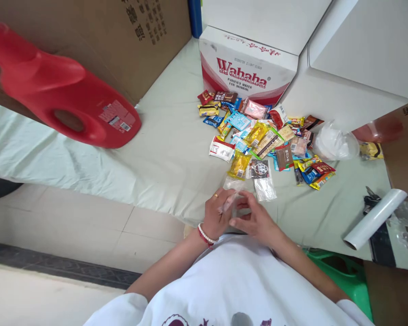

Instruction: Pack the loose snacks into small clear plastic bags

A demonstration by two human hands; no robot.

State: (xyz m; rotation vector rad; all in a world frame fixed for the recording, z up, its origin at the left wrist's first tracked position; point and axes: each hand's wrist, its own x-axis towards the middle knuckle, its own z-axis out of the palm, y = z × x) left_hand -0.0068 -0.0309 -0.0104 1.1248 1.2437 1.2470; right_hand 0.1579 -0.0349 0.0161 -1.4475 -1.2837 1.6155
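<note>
My left hand (216, 213), with a ring and a bracelet at the wrist, is closed around a crumpled clear plastic bag (235, 204). Something pinkish shows through the film near those fingers, too small to name. From the other side my right hand (255, 218) curls its fingers and thumb at the bag's edge, pinching it. Just beyond my hands lie a yellow packet (239, 164), a dark-printed packet (260, 169) and a flat clear bag (265, 188). Behind them spreads a pile of wrapped snacks (268, 140).
A white and red Wahaba-type water carton, lettered "Wahaha" (245, 74), stands behind the pile. A red jug (105, 113) is at left by a cardboard box (122, 45). To the right are white plastic bags (335, 141) and a film roll (376, 219). A green stool (343, 276) stands below.
</note>
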